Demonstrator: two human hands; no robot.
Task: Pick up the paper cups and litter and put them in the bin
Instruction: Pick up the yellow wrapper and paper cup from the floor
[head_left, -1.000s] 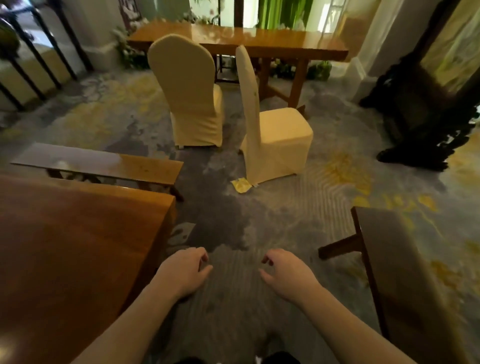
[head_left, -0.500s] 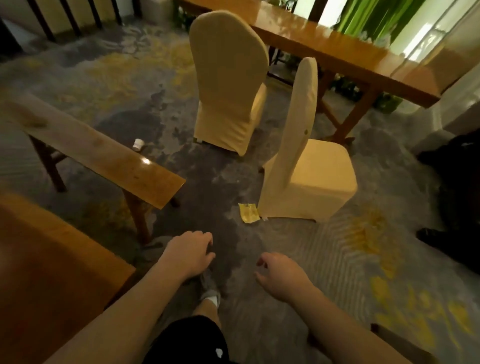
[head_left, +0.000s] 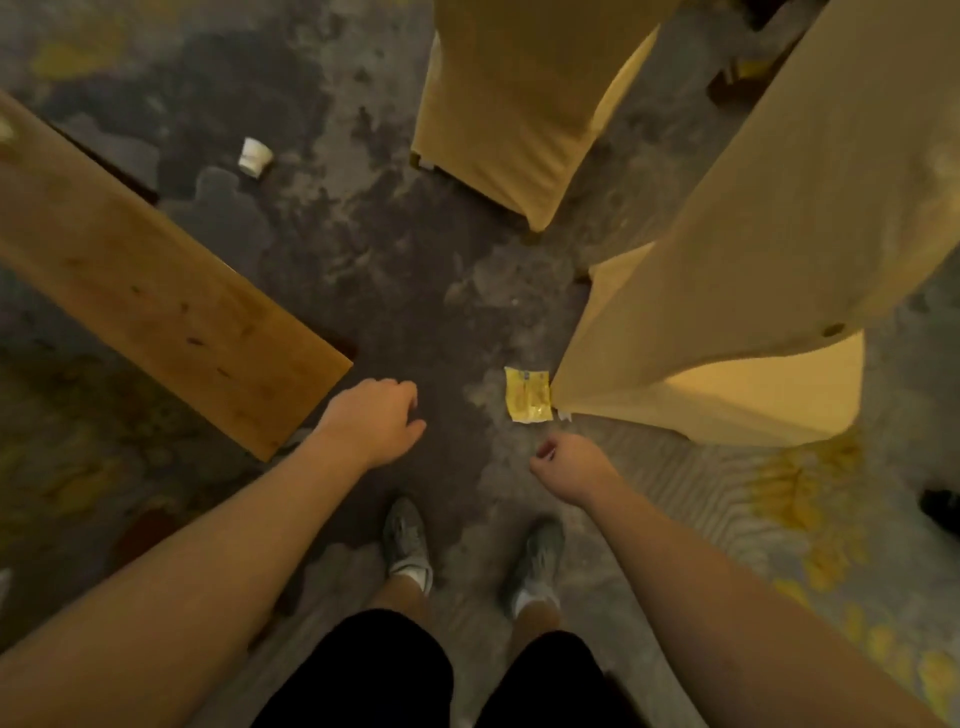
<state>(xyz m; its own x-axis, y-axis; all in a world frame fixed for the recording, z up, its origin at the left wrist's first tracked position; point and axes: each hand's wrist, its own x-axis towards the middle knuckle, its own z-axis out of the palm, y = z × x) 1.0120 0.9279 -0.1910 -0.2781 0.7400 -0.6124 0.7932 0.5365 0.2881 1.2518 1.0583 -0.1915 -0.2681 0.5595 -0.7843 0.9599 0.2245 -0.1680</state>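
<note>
- Both hands have come nearer the yellow wrapper (head_left: 528, 394); left hand (head_left: 375, 421) and right hand (head_left: 566, 461) loosely curled, empty
- wrapper flat on patterned carpet (head_left: 363, 249), touching the covered chair (head_left: 727, 312), long axis running away from the feet
- paper cup (head_left: 254, 156) on its side beyond the wooden table (head_left: 156, 291)

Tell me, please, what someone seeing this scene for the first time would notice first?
Probably the bright yellow wrapper lying flat on the carpet, against the foot of the nearer covered chair, just ahead of the right hand. Next, a small white paper cup on its side farther off, beyond the wooden bench at left. Both the right and the left hand hang empty, fingers loosely curled.
</note>
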